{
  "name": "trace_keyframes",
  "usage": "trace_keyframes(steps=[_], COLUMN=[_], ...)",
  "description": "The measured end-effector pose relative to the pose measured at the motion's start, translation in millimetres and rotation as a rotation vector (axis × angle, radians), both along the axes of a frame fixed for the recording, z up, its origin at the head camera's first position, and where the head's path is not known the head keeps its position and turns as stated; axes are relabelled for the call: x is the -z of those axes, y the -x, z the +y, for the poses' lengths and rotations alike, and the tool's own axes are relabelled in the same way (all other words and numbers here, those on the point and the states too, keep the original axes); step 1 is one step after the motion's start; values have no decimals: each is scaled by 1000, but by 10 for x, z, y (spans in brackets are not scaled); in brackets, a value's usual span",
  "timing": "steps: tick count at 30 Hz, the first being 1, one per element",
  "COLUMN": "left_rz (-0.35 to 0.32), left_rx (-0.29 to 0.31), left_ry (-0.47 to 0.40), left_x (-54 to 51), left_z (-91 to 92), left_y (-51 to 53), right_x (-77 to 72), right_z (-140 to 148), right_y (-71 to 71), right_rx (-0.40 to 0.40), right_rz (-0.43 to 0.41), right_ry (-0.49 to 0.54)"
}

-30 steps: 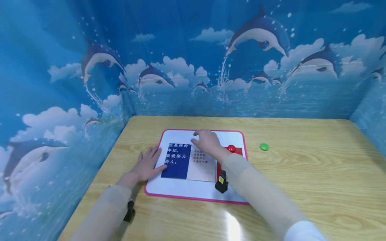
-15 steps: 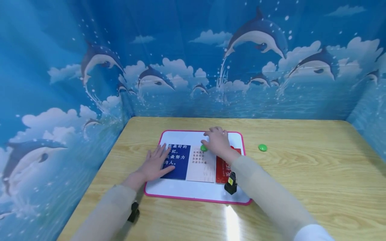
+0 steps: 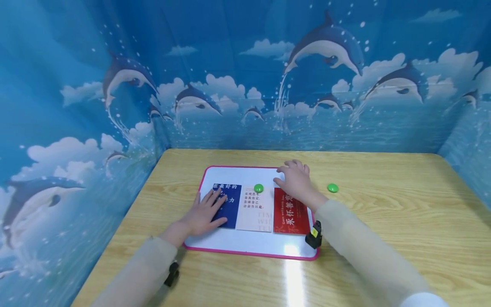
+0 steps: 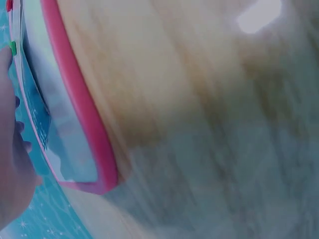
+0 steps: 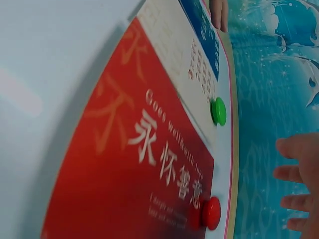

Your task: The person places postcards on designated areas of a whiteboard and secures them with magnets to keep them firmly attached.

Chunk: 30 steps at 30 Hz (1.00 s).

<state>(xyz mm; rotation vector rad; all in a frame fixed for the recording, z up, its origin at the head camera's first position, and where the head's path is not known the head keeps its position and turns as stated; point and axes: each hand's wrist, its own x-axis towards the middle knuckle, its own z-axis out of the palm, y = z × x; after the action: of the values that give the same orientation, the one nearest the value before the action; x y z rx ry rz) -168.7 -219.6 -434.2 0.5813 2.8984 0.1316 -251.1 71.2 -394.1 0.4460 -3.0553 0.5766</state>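
Three printed cards lie side by side on a pink-rimmed whiteboard [image 3: 245,243]: a blue card [image 3: 231,219], a white card [image 3: 251,217] and a red card [image 3: 293,219]. A round green magnet [image 3: 258,188] sits at the white card's top edge. In the right wrist view a red magnet [image 5: 212,213] sits at the red card's top; my right hand hides it in the head view. My left hand [image 3: 201,217] is spread over the blue card and covers its left part. With nothing in its loosely bent fingers, my right hand [image 3: 296,180] hovers over the red card's top edge.
Another green magnet [image 3: 333,187] lies on the wooden table [image 3: 383,213], right of the whiteboard. A dolphin-printed curtain [image 3: 245,85] hangs behind the table and along its left side. Small black devices are strapped at both wrists.
My right hand has moved right from the white card's top to the red card's, uncovering the green magnet. My left hand has slid right, further over the blue card.
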Motion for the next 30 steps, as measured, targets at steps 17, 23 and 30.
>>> trace_keyframes(steps=[17, 23, 30], left_rz=[-76, -42, 68], left_rx=[7, -1, -19], left_ry=[13, -33, -73], left_x=[53, 58, 73], left_z=[34, -4, -132], left_y=[21, 12, -21], right_x=[27, 32, 76], right_z=[440, 570, 798], right_y=[-60, -69, -96], right_rx=[41, 56, 83], right_rz=[11, 14, 28], right_ry=[-46, -71, -51])
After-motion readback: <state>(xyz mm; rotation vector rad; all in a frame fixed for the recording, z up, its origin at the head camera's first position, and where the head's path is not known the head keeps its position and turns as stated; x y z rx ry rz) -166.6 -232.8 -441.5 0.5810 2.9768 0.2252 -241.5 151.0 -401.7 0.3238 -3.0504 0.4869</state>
